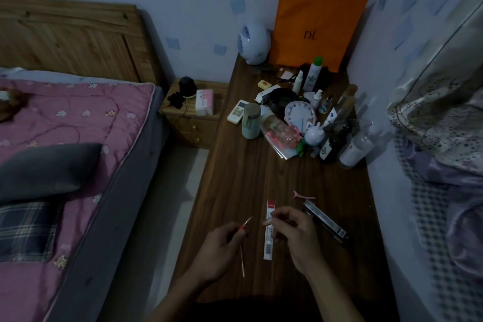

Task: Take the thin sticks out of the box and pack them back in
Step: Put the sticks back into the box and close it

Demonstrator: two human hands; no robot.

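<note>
Nearest the camera, the left hand (222,246) pinches a thin stick (243,251), fingers closed on its upper part near a reddish band; its lower end slants down over the table (235,178). Just to the right, the right hand (295,230) hovers over the narrow white box (269,232), which lies flat on the table, red end pointing away. Its fingertips are drawn together near the box, but I cannot tell whether they grip anything.

This looks like the unpacking or repacking stage, with one stick out. The next move likely calls for lining the stick up with the box's narrow opening.

Beyond lie a dark flat package (325,219) and a pink hair clip (304,195). The box has a barcode; its print is unreadable. Farthest back, an orange bag (316,26) reads "DL".
</note>
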